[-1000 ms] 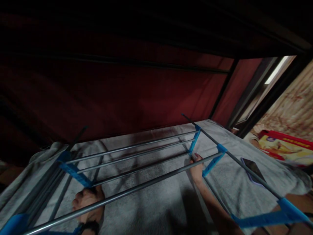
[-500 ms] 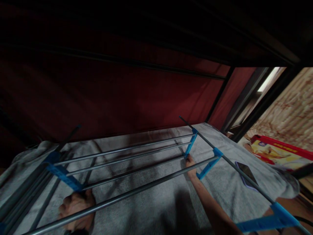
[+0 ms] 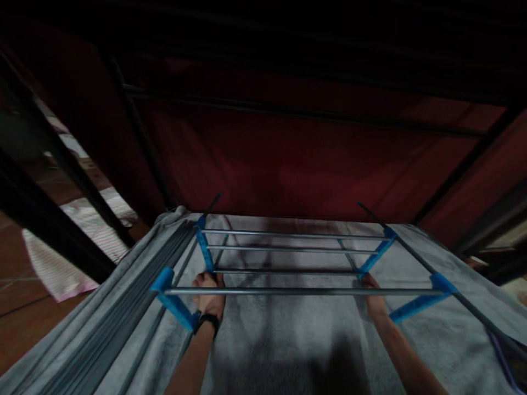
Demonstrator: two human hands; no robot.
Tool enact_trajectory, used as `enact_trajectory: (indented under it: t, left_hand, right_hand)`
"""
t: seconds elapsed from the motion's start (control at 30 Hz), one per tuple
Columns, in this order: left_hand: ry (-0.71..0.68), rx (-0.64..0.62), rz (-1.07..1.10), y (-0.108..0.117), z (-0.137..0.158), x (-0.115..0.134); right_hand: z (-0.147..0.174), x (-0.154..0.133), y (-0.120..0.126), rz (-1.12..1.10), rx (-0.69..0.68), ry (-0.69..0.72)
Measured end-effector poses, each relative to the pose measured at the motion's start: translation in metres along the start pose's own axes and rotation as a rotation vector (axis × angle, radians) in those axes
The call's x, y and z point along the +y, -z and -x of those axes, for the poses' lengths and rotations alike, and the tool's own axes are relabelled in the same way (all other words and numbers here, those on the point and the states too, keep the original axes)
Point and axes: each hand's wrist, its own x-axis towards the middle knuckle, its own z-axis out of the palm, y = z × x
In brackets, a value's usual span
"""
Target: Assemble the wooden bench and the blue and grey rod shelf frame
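Note:
A rack of grey metal tubes (image 3: 296, 291) and blue plastic brackets stands on the grey blanket (image 3: 284, 343). My left hand (image 3: 209, 293), with a dark band at the wrist, is closed around the lower end of the far left bracket (image 3: 205, 249), where the lowest far tube meets it. Opposite, my right hand (image 3: 374, 295) grips the bottom of the far right bracket (image 3: 377, 254); its fingertips are partly hidden. The front tube crosses in front of both hands, joining the near left bracket (image 3: 177, 307) to the near right bracket (image 3: 422, 303).
Several loose grey tubes (image 3: 119, 323) lie bundled at the left. Dark red cloth (image 3: 288, 170) hangs behind, with dark frame posts (image 3: 142, 131) at the sides. A striped cloth (image 3: 90, 236) lies on the tiled floor at left. A purple-edged object (image 3: 503, 359) shows at lower right.
My view has turned left, bringing the rack to the middle and the striped cloth into sight. The red-yellow box has left the view. Both hands stay at the bracket ends.

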Motion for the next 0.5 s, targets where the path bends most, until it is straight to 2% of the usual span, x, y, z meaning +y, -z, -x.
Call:
enact_trajectory:
  t: [0.1, 0.17, 0.37, 0.5]
  left_hand:
    - [-0.003, 0.012, 0.001, 0.000, 0.001, 0.000]
    - [-0.006, 0.007, 0.021, 0.001, 0.001, -0.002]
    - [0.021, 0.008, 0.070, -0.002, 0.000, -0.007]
    - [0.012, 0.014, 0.093, -0.007, -0.002, -0.009]
  right_hand:
    - [-0.003, 0.006, 0.002, -0.130, -0.027, -0.108]
    - [-0.004, 0.008, 0.003, -0.146, -0.036, -0.132]
    - [-0.008, 0.010, 0.009, -0.110, -0.142, -0.120]
    - [-0.010, 0.014, 0.012, -0.060, -0.140, -0.047]
